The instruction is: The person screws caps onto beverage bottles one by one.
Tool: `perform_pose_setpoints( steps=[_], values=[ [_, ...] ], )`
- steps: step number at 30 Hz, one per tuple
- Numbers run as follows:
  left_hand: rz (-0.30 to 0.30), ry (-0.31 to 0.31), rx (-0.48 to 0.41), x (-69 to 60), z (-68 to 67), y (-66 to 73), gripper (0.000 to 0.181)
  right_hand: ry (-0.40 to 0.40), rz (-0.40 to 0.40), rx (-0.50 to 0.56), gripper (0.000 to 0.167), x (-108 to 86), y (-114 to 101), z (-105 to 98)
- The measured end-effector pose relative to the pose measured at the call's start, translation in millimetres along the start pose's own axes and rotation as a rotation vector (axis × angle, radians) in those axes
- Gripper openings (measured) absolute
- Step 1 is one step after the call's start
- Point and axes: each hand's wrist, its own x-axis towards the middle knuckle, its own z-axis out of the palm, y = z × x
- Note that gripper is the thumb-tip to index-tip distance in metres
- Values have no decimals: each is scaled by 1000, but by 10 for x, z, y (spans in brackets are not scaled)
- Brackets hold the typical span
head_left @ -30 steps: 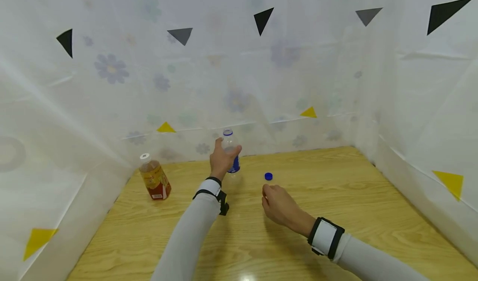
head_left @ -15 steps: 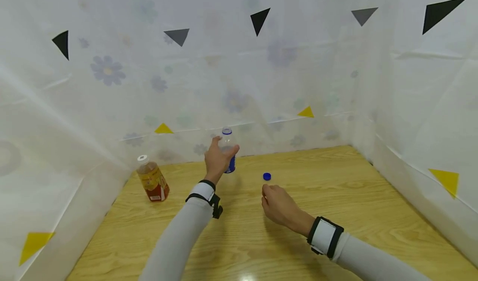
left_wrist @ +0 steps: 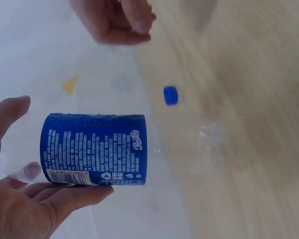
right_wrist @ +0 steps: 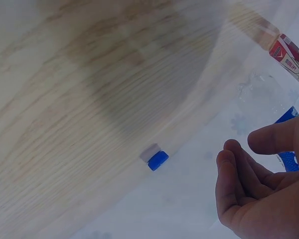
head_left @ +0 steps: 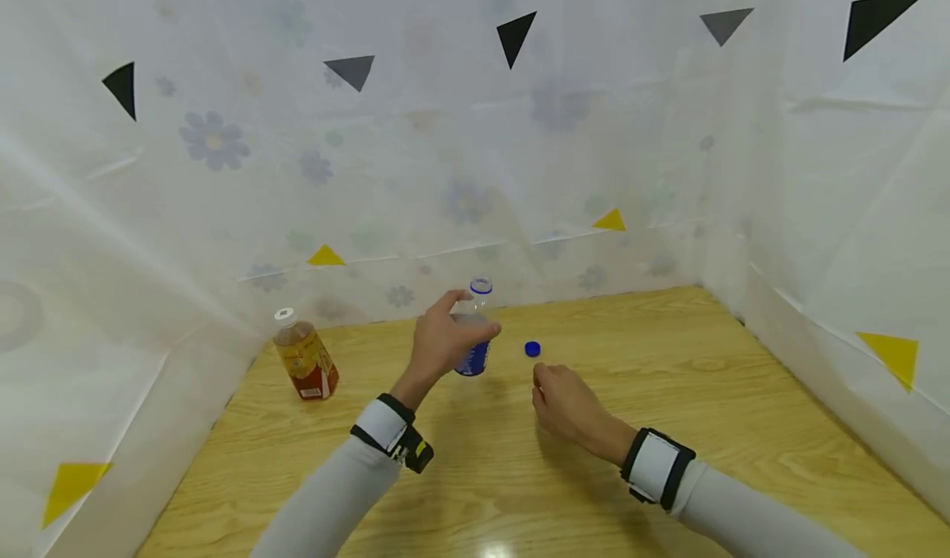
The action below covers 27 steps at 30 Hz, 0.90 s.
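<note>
My left hand [head_left: 439, 339] holds a clear bottle with a blue label [head_left: 472, 358], its fingers and thumb round the upper part. The bottle's mouth, ringed in blue, is uncapped. In the left wrist view the label [left_wrist: 94, 149] faces the camera, with fingers along one side of the bottle. A blue cap [head_left: 532, 349] lies on the table to the bottle's right. My right hand [head_left: 570, 405] is just in front of the cap, holding nothing, its fingers loosely bent; the right wrist view shows a gap between thumb and fingertips, near the cap [right_wrist: 158, 160].
A bottle of amber drink with a yellow and red label [head_left: 307, 360] and white cap stands at the table's left. Pale floral sheeting [head_left: 416, 146] with black, grey and yellow triangles encloses the wooden table [head_left: 475, 475] at the back and sides.
My left hand has brought the blue-labelled bottle nearer and to the right, closer to the cap. My right hand has shifted slightly right. The cap and the amber bottle stay in place.
</note>
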Motion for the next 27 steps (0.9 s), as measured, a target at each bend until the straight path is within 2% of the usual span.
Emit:
perform_pose_setpoints(
  steps=[6,12,22,27],
  values=[
    [44,-97,-43,-208,31,68,70,-11,21,0,14,19,71,-36],
    [37,-183,-47,-280,44,62,71,-9,27,4,15,11,112,-16],
    [31,-214,-40,-316,54,-25,76,11,59,0,14,11,136,53],
    [53,-224,-41,-331,64,-17,76,58,33,2,11,94,144,53]
  ],
)
